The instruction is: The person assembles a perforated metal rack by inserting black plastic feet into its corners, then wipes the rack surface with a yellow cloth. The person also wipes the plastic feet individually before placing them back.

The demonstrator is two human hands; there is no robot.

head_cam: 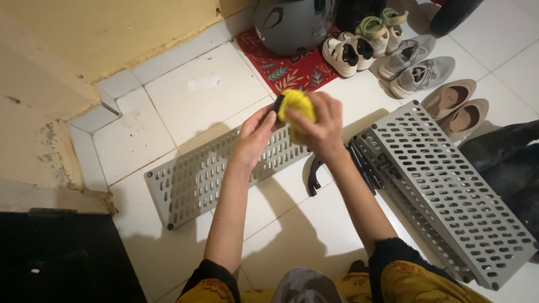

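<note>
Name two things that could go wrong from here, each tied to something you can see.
1. The black part, pinched by the left hand against the yellow cloth in the right hand, might slip and drop onto the slotted grey panel.
2. Stacked panels and black brackets beside the arms could be knocked.

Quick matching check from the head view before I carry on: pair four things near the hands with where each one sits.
Things:
1. yellow cloth
2. single grey slotted panel
3. stack of grey slotted panels
4. grey helmet

Places:
A. on the red mat by the wall
B. flat on the white tiles, under the left hand
C. held in the right hand, wrapped over a dark piece
D. on the floor to the right, next to the beige shoes

Pairs: 1-C, 2-B, 3-D, 4-A
</note>
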